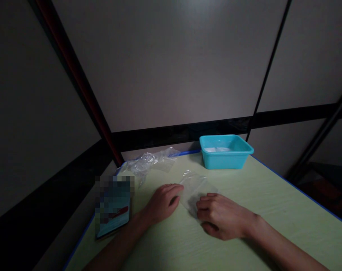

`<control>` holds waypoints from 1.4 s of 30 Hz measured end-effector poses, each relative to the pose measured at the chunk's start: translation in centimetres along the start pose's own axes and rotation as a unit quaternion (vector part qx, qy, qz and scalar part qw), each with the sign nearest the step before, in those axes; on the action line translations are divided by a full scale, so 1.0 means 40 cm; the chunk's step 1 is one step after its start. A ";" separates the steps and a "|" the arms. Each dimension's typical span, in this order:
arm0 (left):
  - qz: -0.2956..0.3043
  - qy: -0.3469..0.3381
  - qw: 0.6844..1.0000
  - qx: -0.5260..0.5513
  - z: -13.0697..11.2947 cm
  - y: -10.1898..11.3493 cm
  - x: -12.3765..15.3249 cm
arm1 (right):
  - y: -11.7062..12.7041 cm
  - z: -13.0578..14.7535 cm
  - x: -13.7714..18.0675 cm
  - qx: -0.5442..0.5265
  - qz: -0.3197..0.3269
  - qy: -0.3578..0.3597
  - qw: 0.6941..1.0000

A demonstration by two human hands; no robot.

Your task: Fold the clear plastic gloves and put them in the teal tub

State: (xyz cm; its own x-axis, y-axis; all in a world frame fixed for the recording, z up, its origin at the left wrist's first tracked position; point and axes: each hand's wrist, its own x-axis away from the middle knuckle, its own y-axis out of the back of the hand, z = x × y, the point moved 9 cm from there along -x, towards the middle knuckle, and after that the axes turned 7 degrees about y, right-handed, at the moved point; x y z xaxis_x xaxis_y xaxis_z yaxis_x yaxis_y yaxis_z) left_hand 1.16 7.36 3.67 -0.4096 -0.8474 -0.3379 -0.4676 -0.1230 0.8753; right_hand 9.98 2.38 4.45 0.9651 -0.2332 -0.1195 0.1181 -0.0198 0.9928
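- A clear plastic bag [194,188] is seen flat on the counter [272,210], directly between the two hands and slightly ahead of them.
- Its long axis is directed away from the person, roughly toward the teal basin [226,152].
- The left hand [162,203] is laid palm down, with the fingers loosely bent and not closed; its fingertips are touching the left edge of the bag.
- The right hand [222,220] is placed on the near right corner of the bag, with the fingers curled under. Whether the film is pinched or only pressed cannot be told.
- Both hands are in contact with the bag, so neither is clearly nearer.
- The basin is set at the far edge of the counter, well apart from the hands; something pale is seen inside it.
- A heap of crumpled clear bags [147,162] is found at the far left.
- A dark flat object [114,210], blurred, is lying near the left forearm.
- Nothing is standing between the hands and the bag.
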 end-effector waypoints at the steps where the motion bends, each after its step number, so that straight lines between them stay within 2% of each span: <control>1: -0.004 -0.001 1.000 0.003 -0.002 0.002 0.001 | 0.002 -0.007 0.004 -0.006 0.003 -0.005 1.000; 6: -0.012 -0.004 0.998 0.057 -0.013 0.006 0.008 | 0.000 -0.078 0.042 -0.013 0.023 -0.060 0.998; 10: -0.031 -0.040 0.994 0.102 -0.020 0.014 0.017 | 0.006 -0.116 0.068 -0.004 0.033 -0.097 0.995; 14: -0.030 -0.067 0.992 0.105 -0.016 0.016 0.021 | 0.016 -0.084 0.059 -0.016 0.032 -0.084 0.996; 20: -0.012 -0.089 0.991 0.096 -0.025 0.010 0.019 | -0.006 -0.042 0.035 0.011 0.056 -0.068 0.996; 42: 0.025 -0.082 0.995 0.059 -0.026 -0.007 0.017 | 0.029 -0.072 0.048 0.042 0.024 -0.100 0.994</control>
State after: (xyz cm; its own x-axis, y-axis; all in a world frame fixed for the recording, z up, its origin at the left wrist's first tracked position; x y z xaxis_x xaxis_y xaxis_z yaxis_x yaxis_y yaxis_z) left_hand 1.82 6.27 3.55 -0.5533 -0.7536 -0.3549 -0.5275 -0.0127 0.8495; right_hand 12.65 4.71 5.33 0.9024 -0.4242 -0.0759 0.0446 -0.0833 0.9955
